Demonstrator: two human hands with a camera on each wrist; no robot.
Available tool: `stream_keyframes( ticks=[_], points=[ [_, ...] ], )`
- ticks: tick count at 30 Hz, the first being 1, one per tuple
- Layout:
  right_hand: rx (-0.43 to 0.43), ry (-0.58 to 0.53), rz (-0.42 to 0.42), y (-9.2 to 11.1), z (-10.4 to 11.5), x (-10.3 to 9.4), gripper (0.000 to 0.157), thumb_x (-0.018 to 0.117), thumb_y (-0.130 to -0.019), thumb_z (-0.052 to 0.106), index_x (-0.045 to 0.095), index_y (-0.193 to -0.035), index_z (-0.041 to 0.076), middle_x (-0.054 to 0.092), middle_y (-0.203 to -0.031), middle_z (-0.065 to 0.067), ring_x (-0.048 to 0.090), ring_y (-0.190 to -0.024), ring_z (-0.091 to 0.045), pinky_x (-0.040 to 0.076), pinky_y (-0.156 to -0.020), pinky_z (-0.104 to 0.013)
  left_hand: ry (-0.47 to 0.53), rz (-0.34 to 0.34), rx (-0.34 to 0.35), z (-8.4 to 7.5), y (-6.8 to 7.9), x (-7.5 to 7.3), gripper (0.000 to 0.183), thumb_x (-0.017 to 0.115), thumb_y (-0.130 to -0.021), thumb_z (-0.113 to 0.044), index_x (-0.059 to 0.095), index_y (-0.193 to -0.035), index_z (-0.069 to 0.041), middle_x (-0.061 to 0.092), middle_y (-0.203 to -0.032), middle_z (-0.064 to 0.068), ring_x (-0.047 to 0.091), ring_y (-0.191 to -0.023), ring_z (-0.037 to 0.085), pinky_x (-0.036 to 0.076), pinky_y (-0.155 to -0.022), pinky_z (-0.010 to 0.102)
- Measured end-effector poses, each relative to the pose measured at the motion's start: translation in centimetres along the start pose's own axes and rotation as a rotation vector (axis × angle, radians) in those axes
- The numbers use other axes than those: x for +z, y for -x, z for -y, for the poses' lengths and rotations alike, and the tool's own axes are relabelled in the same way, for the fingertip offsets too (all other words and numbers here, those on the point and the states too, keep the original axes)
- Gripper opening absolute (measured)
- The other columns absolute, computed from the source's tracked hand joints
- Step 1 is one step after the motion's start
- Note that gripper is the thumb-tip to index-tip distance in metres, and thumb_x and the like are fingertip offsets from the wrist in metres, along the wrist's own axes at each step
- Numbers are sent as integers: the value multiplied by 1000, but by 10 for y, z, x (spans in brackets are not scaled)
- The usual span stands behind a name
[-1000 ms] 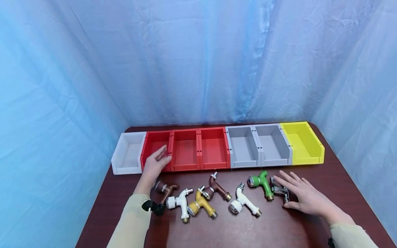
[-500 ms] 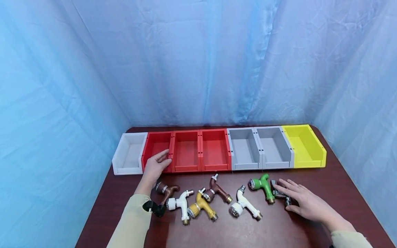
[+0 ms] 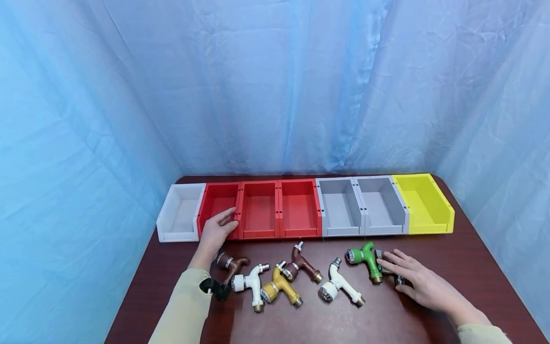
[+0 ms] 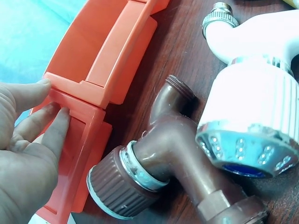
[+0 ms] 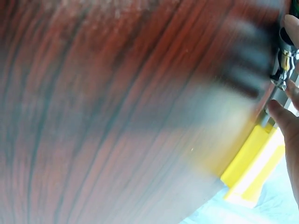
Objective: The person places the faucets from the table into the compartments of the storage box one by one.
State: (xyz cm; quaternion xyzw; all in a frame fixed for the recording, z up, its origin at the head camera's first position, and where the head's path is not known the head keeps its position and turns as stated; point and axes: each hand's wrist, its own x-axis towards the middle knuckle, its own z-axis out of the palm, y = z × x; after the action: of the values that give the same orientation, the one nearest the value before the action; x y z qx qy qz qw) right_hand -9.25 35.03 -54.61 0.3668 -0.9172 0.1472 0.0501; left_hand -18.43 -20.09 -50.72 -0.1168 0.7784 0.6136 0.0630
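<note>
In the head view my left hand (image 3: 216, 232) rests at the front of the leftmost red bin (image 3: 214, 200). In the left wrist view its thumb touches the rim of the neighbouring red bin (image 4: 88, 51), with the fingers spread against the nearer one. Below it on the table lies a brown tap (image 4: 173, 149). My right hand (image 3: 423, 282) lies over a chrome tap (image 3: 378, 255), fingers extended across it and thumb by its near end. Most of that tap is hidden under the hand; part of the chrome tap (image 5: 286, 58) shows in the right wrist view. A green tap (image 3: 367, 260) lies just left of it.
White (image 3: 253, 286), yellow (image 3: 281, 286), brown (image 3: 302, 263) and another white tap (image 3: 341, 284) lie along the table (image 3: 296, 325). Behind them stands a row of bins: a white bin (image 3: 180, 210), several red, grey bins (image 3: 341, 208) and a yellow bin (image 3: 423, 203).
My right hand has come down and slightly left, from above the chrome tap onto it, covering more of it. The left hand has barely moved.
</note>
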Motion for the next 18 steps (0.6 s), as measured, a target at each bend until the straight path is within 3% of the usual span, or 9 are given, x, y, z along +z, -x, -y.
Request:
stream_keyframes(
  ticks=[6,11,18],
  points=[
    [-17,24,-28,-1,2,3,74,80,-67,9,52,-134,23,50,-134,-8,47,-121,-30,24,-98,-7,-5,-5,-8,1,0,0,46,66,-87,-25,54,-131,-32,52,-131,-3,46,-121,19,48,-89,37],
    [-5,58,-70,-2,3,3,74,83,-64,14,55,-131,25,56,-128,-7,52,-115,-27,38,-90,-13,-8,-8,-2,0,0,1,46,65,-88,-24,54,-132,-31,52,-131,-3,47,-121,19,48,-90,38],
    [-17,76,-104,-3,3,3,73,84,-60,14,58,-128,25,58,-122,-11,57,-108,-27,46,-82,-20,-14,-16,-4,1,-1,0,46,66,-87,-24,54,-131,-33,52,-131,-3,47,-121,20,48,-89,38]
  ],
)
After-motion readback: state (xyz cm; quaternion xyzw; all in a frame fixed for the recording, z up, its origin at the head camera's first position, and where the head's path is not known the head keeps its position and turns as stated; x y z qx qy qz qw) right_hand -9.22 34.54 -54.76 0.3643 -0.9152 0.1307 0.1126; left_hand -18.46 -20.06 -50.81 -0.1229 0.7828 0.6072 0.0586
